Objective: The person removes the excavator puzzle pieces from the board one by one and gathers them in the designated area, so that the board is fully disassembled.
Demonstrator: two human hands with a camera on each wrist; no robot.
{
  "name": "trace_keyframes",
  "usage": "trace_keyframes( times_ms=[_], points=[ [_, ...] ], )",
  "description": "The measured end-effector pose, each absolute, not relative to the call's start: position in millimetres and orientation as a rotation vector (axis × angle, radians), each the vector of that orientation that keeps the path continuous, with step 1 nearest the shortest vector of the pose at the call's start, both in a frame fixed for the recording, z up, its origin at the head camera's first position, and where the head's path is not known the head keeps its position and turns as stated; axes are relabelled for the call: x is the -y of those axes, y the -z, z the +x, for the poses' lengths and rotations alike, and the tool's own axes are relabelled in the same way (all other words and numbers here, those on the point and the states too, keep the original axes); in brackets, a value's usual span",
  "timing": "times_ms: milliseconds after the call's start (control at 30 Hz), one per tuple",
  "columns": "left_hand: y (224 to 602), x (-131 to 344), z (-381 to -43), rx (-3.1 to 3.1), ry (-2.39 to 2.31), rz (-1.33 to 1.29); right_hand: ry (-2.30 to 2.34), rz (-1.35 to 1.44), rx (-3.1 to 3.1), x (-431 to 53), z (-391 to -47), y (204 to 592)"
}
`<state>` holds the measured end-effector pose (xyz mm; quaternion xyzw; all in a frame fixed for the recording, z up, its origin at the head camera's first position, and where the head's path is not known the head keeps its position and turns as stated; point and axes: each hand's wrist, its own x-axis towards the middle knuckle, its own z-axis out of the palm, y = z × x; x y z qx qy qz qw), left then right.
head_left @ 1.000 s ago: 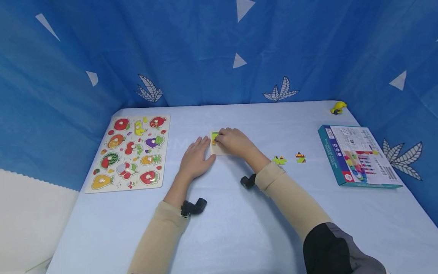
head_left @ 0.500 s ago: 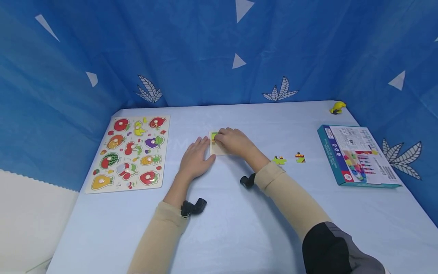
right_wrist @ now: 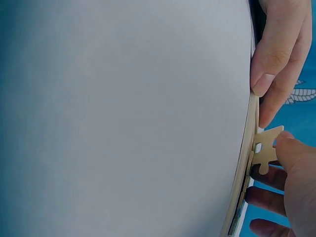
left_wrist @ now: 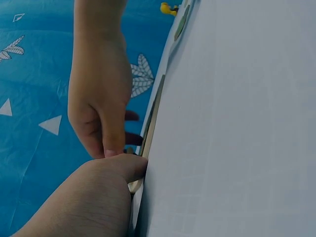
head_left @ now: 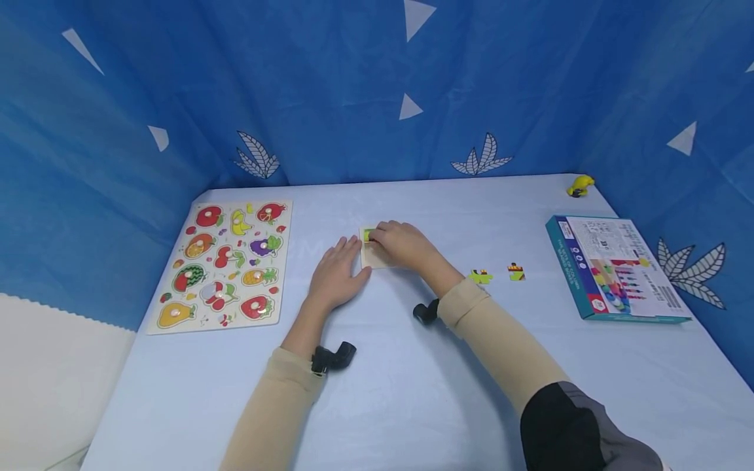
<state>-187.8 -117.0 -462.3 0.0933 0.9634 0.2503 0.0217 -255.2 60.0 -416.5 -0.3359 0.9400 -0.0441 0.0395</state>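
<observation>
A small wooden puzzle board (head_left: 377, 260) lies flat near the middle of the table, a green and yellow part (head_left: 368, 234) showing at its upper left. My left hand (head_left: 336, 275) lies along its left side with the fingers extended and the thumb at the board's near edge. Over the board, my right hand (head_left: 406, 245) pinches a jigsaw piece (right_wrist: 267, 145) between thumb and fingers. In the right wrist view the piece stands tilted up against the board, its plain wooden back showing. The head view hides most of it behind the right hand.
Two loose jigsaw pieces, one green (head_left: 481, 277) and one with red and yellow (head_left: 516, 271), lie right of the right forearm. A fruit peg puzzle (head_left: 220, 265) is at left. At right are a teal-edged box (head_left: 618, 268) and a yellow toy (head_left: 581, 185).
The fingers of my right hand have shifted slightly over the board, so that the held piece shows less in the head view. My left hand has stayed in place.
</observation>
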Motion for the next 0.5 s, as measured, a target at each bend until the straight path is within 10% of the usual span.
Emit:
trace_keyframes(
  times_ms=[500],
  points=[
    [460.9, 116.9, -187.3, -2.986, -0.765, 0.296, 0.345, -0.919, -2.818, -60.2, -257.6, 413.0]
  ],
)
